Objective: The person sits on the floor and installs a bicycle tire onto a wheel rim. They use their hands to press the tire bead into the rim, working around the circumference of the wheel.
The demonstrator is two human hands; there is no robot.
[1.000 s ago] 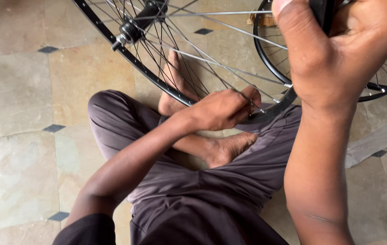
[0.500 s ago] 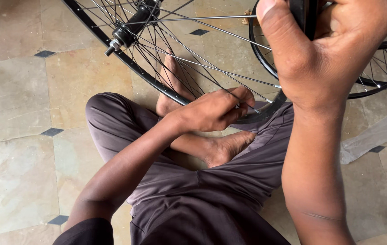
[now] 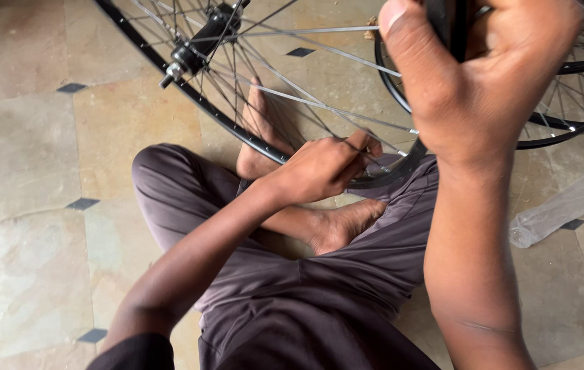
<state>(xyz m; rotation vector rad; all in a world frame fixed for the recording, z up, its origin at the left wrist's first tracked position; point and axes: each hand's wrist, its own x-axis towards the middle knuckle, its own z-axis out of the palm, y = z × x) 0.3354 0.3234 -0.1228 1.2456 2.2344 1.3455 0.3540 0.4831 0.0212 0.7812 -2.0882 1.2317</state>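
Note:
I sit cross-legged on a tiled floor with a black bicycle wheel (image 3: 227, 123) standing over my lap. My left hand (image 3: 323, 168) is closed on the lower rim, its fingertips pinched at a spoke where it meets the rim. My right hand (image 3: 484, 75) is raised close to the camera and grips the upper part of the black rim. The wheel's hub (image 3: 199, 44) with its axle end shows at the top left. Thin silver spokes fan out from it.
A second black wheel (image 3: 580, 103) lies on the floor at the right, behind my right hand. A clear plastic wrapper (image 3: 566, 205) lies on the tiles at the right. My bare feet (image 3: 340, 226) rest under the rim. Beige tiles with small dark insets lie to the left.
The wheel and hub have shifted a little to the left and down in view. Both hands keep their grip, and my right hand looks slightly closer to the camera.

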